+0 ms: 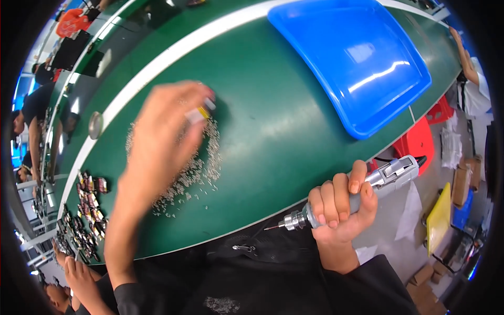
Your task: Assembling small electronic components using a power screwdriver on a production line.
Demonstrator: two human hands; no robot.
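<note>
The left hand (163, 131) pinches a small yellow part (202, 113) in closed fingers above the screws (199, 173) on the green surface (273, 136), while the right hand (338, 205) grips the screwdriver (362, 191), its long axis pointing left toward that part.

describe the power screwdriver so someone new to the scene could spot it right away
Start at the green table and go to its near edge, below the big blue tray. There the right hand wraps a silver-grey electric screwdriver, held off the table with its thin bit pointing left. It is the only metal, corded tool here; the left hand is over loose small screws instead.
</note>
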